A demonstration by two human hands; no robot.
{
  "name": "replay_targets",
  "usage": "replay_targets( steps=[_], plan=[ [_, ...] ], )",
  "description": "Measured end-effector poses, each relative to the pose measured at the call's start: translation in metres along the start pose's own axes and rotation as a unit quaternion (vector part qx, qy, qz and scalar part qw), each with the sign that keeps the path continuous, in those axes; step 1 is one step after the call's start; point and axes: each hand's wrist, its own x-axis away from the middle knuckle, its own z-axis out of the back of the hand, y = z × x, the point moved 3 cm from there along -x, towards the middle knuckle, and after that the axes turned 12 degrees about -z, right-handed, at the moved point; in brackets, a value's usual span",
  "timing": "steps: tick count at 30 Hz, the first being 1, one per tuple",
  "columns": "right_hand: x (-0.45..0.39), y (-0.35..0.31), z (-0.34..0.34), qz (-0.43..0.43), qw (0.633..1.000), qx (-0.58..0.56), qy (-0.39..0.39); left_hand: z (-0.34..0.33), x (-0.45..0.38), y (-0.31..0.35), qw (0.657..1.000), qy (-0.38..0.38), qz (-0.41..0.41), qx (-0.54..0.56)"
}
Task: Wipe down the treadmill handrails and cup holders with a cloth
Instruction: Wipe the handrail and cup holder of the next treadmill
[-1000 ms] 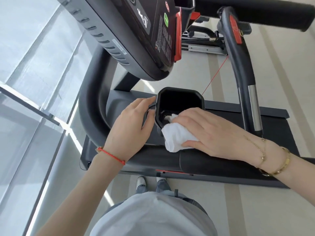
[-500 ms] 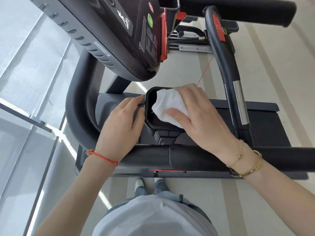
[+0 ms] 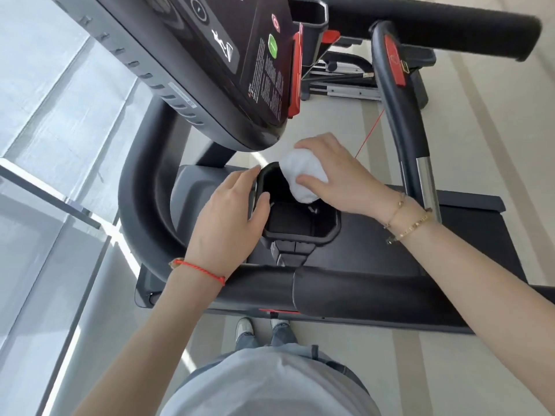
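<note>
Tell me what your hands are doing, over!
Right hand grips cloth at cup holder far rim. Left hand holds its left wall. Nothing in the way.

Bunched white cloth (image 3: pixel 303 175) on cup holder (image 3: pixel 300 232) rim
</note>
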Motion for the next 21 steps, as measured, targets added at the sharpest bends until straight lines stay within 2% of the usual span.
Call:
replay_targets(
  steps=[4,9,16,18,21],
  plan=[
    [-0.009,0.005,-0.002,0.049,0.998,0.013,-0.032,-0.003,0.000,-0.002,1.000,0.008,0.015,0.003],
    [-0.002,0.028,0.002,0.009,0.999,0.016,-0.043,-0.004,0.000,-0.004,1.000,0.010,0.021,0.007],
    [-0.027,-0.021,-0.008,0.148,0.974,0.169,0.006,-0.004,0.001,-0.004,1.000,0.014,0.018,0.013],
    [-0.018,-0.006,-0.004,0.135,0.981,0.141,-0.001,-0.004,0.001,-0.005,1.000,0.014,0.015,0.015],
    [-0.004,0.030,0.006,0.037,0.997,0.023,-0.058,-0.004,0.000,-0.006,1.000,0.009,0.009,0.012]
  ],
)
